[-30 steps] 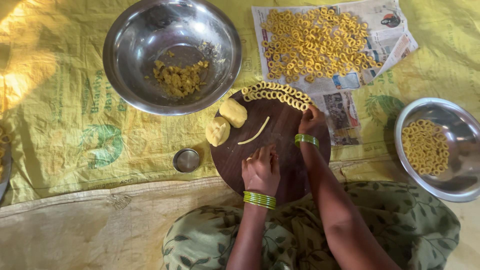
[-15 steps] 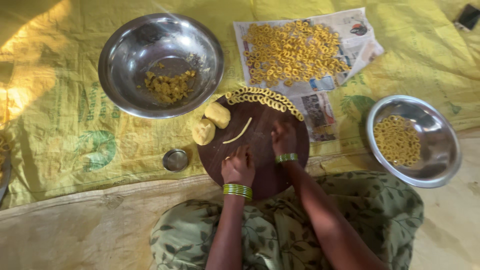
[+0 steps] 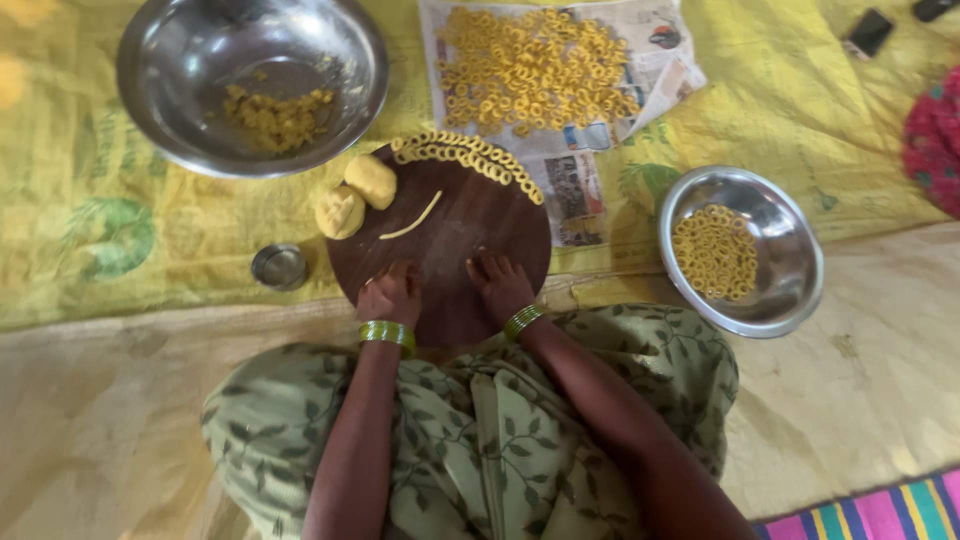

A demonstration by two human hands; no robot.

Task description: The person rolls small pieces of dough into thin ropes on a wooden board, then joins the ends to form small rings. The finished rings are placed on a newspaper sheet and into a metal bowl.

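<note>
Yellow mat (image 3: 120, 230), steel bowl (image 3: 790, 260) of dough rings (image 3: 715, 250)

At the top left, the big steel bowl (image 3: 250, 85) is cut by the frame edge. You cannot tell what your hands (image 3: 392, 294) press underneath.

Round dark wooden board (image 3: 470, 225) sits flat on the yellow mat, right in front of the knees. Both hands are pressed down on its near half, left hand (image 3: 392, 295) and right hand (image 3: 500, 282) side by side, a bit apart. Near the middle lies a thin rolled dough strip (image 3: 412, 217), slightly curved, pale yellow, not touching either hand.
</note>
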